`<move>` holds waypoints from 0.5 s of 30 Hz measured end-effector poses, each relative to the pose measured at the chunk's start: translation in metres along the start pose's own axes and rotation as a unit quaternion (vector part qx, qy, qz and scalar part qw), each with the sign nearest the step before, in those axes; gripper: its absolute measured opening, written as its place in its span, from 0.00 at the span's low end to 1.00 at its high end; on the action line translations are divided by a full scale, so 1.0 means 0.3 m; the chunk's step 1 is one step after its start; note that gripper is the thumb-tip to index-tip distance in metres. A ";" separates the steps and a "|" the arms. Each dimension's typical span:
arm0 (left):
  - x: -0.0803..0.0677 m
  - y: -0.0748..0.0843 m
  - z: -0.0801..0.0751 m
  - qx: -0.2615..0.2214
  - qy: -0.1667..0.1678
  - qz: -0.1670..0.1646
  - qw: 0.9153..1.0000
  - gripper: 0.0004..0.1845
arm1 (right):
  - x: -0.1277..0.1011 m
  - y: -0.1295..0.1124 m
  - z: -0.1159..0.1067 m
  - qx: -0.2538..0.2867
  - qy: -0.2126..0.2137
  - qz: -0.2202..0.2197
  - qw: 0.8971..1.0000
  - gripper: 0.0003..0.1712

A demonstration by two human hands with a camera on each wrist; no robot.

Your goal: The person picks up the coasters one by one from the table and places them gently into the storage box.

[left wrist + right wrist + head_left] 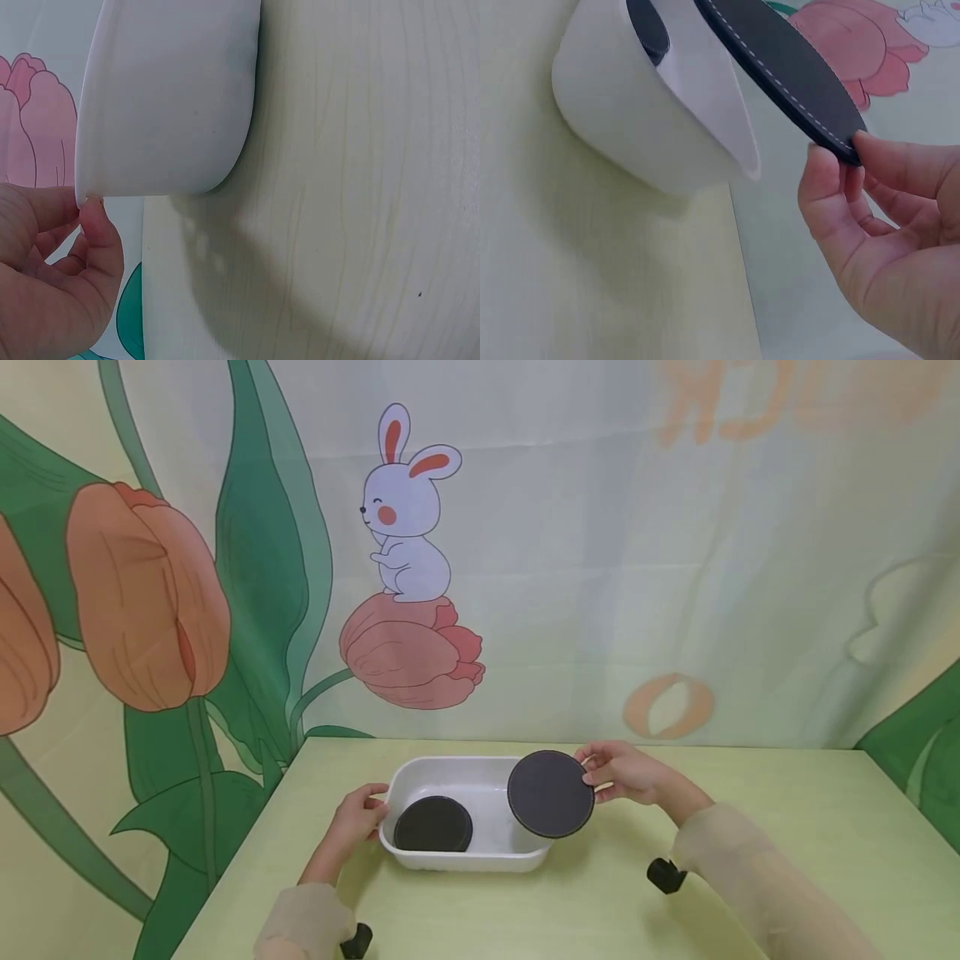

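- White plastic tray (420,774) sits on the pale green wooden table (787,827), close to the far edge by the backdrop.
- Inside the tray, at its left end, a dark round disc (433,825) lies flat on the bottom.
- A second dark round coaster (551,793) is held tilted above the tray's right end; the right wrist view shows white stitching along its rim.
- The right hand (626,772) pinches this coaster at its right edge, thumb on one face and fingertips (826,169) on the other.
- The left hand (358,814) is at the tray's left end; in the left wrist view a fingertip touches the rim, the other fingers loosely curled beneath. Whether it truly grips the rim is hard to tell from either view.
- Both forearms wear light beige sleeves (757,877).
- Behind the table hangs a printed backdrop with a white rabbit (405,510) sitting on a pink flower, and large orange tulips (146,597) to the left.
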State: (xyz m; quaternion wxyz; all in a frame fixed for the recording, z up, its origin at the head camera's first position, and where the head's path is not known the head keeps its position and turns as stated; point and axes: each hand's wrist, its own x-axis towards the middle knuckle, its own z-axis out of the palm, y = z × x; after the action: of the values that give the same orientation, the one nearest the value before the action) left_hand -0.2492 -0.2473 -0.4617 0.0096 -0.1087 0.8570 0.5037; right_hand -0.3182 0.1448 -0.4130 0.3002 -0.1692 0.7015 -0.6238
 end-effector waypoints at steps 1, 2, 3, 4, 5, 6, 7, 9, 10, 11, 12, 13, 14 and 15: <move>0.001 -0.001 0.000 0.001 -0.001 0.001 1.000 0.18 | 0.010 0.000 0.013 0.008 0.002 -0.004 1.000 0.12; 0.001 -0.002 0.000 -0.001 0.001 -0.001 1.000 0.18 | 0.021 0.001 0.026 0.015 0.005 -0.006 1.000 0.12; 0.002 -0.003 0.000 0.000 0.001 -0.002 1.000 0.18 | 0.031 0.002 0.039 0.021 0.009 -0.008 1.000 0.12; 0.002 -0.003 0.001 -0.001 0.000 -0.002 1.000 0.18 | 0.042 0.002 0.053 0.029 0.014 -0.010 0.999 0.12; 0.004 -0.004 0.001 -0.001 0.000 -0.003 1.000 0.18 | 0.053 0.003 0.067 0.036 0.019 -0.012 0.999 0.12; 0.005 -0.003 0.002 -0.002 0.000 -0.005 1.000 0.18 | 0.063 0.004 0.080 0.045 0.024 -0.012 0.999 0.12; 0.007 -0.004 0.003 -0.001 -0.001 -0.005 1.000 0.19 | 0.074 0.005 0.094 0.054 0.030 -0.013 0.998 0.12; 0.009 -0.004 0.004 -0.001 -0.002 -0.006 1.000 0.19 | 0.095 0.007 0.123 0.067 0.042 -0.011 0.997 0.12; 0.010 -0.004 0.005 -0.002 -0.002 -0.006 1.000 0.19 | 0.105 0.007 0.139 0.076 0.049 -0.009 0.996 0.13; 0.011 -0.005 0.005 -0.002 -0.002 -0.007 1.000 0.19 | 0.114 0.008 0.153 0.083 0.054 -0.009 0.995 0.13; 0.011 -0.005 0.005 -0.002 -0.001 -0.008 1.000 0.19 | 0.125 0.010 0.167 0.090 0.061 -0.006 0.994 0.13; 0.011 -0.006 0.005 -0.003 -0.001 -0.008 1.000 0.19 | 0.135 0.012 0.182 0.094 0.068 -0.005 0.993 0.13; 0.011 -0.006 0.005 -0.004 0.000 -0.009 1.000 0.19 | 0.146 0.015 0.195 0.097 0.074 -0.004 0.992 0.13; 0.012 -0.008 0.005 -0.003 0.000 -0.008 1.000 0.19 | 0.157 0.018 0.209 0.101 0.081 -0.001 0.992 0.13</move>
State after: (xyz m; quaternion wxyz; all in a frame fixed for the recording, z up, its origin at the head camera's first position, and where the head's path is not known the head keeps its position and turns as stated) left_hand -0.2524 -0.2478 -0.4649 0.0134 -0.1156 0.8546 0.5061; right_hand -0.3136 0.0684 -0.4308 0.2572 -0.0880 0.6566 -0.7036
